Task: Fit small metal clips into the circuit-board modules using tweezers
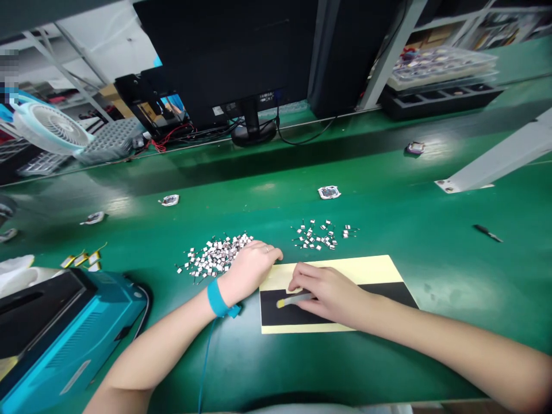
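The yellow-tipped tool (295,299) is lying across the fingers of the right hand (325,290), which are closing together on it, its tip pointing left over the black band of a pale yellow sheet (366,268). The left hand (250,264) is reaching over the right end of a large pile of small white parts (215,256), just beside the sheet's upper left corner; its fingers are curling downward, and whether they are pinching anything is impossible to tell. A teal wristband (217,298) is circling that wrist, with a thin cord trailing down.

A smaller group of parts (317,236) is lying beyond the sheet on the green tabletop (267,210), and 1 square device (329,192) is sitting farther back. A black monitor (228,57) is standing behind, with a pale blue fan (54,126) at far left.

The blue machine (86,333) is bordering the left forearm's side — the tabletop is stretching rightward from the sheet, past a dark-handled tool (487,232), with a white metal leg (500,155) slanting down behind it.
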A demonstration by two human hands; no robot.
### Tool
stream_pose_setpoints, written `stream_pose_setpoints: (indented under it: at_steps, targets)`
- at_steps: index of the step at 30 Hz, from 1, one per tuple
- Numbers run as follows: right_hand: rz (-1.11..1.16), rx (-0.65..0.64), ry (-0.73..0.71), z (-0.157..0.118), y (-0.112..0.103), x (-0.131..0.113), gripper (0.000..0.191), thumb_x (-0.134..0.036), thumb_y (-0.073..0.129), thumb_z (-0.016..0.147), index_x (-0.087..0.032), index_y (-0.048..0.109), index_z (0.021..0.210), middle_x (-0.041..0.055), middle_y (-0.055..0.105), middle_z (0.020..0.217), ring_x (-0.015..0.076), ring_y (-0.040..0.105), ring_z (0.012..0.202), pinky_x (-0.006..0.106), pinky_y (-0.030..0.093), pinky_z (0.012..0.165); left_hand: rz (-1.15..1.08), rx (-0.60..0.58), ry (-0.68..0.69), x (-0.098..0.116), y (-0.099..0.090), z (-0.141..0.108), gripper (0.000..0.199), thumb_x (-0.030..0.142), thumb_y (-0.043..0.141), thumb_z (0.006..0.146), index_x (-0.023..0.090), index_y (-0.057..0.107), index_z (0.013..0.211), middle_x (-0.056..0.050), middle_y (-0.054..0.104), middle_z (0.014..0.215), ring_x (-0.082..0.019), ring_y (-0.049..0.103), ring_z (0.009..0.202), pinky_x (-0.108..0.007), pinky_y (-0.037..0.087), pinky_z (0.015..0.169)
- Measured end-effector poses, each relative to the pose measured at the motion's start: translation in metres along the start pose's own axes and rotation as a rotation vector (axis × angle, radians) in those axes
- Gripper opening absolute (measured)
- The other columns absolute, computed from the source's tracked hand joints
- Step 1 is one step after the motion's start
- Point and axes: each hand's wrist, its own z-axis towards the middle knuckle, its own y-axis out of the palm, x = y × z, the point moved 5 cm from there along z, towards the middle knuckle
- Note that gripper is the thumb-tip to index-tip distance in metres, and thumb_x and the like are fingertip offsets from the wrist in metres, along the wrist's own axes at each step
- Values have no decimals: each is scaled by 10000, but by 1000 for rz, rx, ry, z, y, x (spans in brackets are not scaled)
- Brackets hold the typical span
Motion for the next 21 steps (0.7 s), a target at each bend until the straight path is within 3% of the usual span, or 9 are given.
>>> stream_pose_setpoints:
  at_steps: [7, 12, 17, 21]
  targets:
    - [-149, -128, 3, 2, 15, -9, 316, -248, 690, 717, -145, 589, 999, 48, 547, 886, 171, 579, 611, 286, 490, 540, -296, 83, -66, 4, -17, 2, 125, 39, 516, 761, 153, 567, 774, -1, 617, 783, -123, 576, 748, -226, 453, 694]
    - [-257, -151, 31, 2, 20, -12, 329, -252, 692, 716, -117, 579, 995, 68, 530, 902, 202, 588, 636, 318, 499, 525, -481, 44, -104, 1, -13, 2, 157, 48, 460, 792, 152, 579, 787, -19, 579, 814, -106, 570, 754, -167, 470, 595]
    - [-326, -157, 29, 2, 22, -15, 334, -283, 682, 733, -106, 578, 996, 80, 533, 885, 216, 590, 620, 339, 505, 498, -595, 30, -152, -4, -5, 2, 150, 40, 475, 767, 148, 576, 791, -30, 556, 832, -114, 561, 775, -182, 506, 624]
    - [-338, -163, 24, 2, 23, -16, 280, -268, 696, 722, -105, 598, 929, 73, 540, 842, 207, 589, 594, 334, 511, 491, -686, 61, -183, -6, -2, 2, 251, 12, 486, 733, 157, 540, 931, -31, 541, 853, -112, 566, 812, -209, 534, 690]
